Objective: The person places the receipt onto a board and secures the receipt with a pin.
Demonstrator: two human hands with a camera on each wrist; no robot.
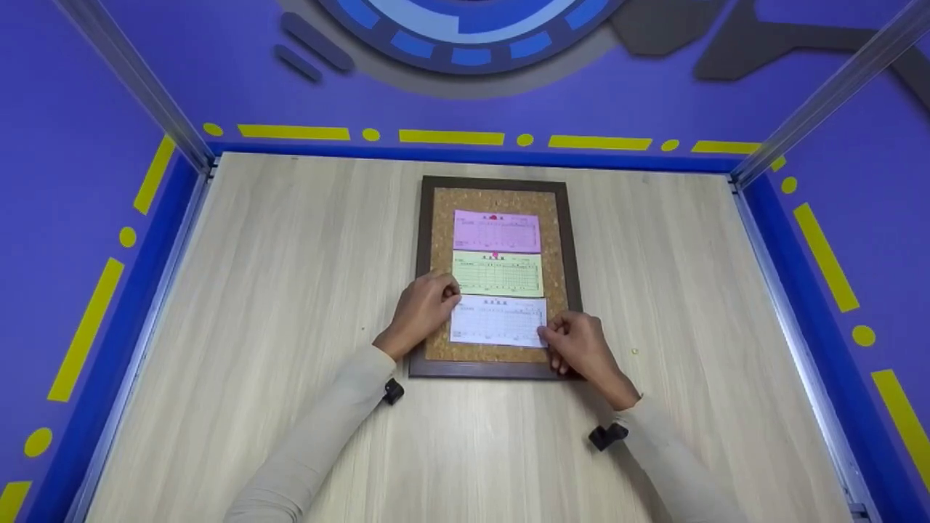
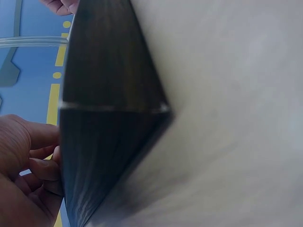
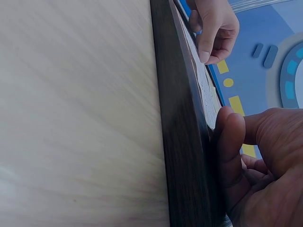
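A dark-framed cork board (image 1: 443, 351) lies on the table, bearing three printed paper slips in a column. The pink slip (image 1: 496, 234) is at the top, with a red pin (image 1: 493, 217) near its upper edge. Below it lies the green slip (image 1: 498, 276), also with a pink-red pin (image 1: 495, 254). The lowest is a white slip (image 1: 498, 323). My left hand (image 1: 427, 303) pinches its upper left corner with curled fingers. At the lower right edge, my right hand (image 1: 580, 341) holds the slip between thumb and fingers.
The pale wood-grain table (image 1: 290, 290) surrounds the board. A small gold-coloured bit (image 1: 634, 351) lies to the right of it. Blue panels (image 1: 465, 109) with yellow marks stand at the back and both sides, joined by metal posts (image 1: 138, 80).
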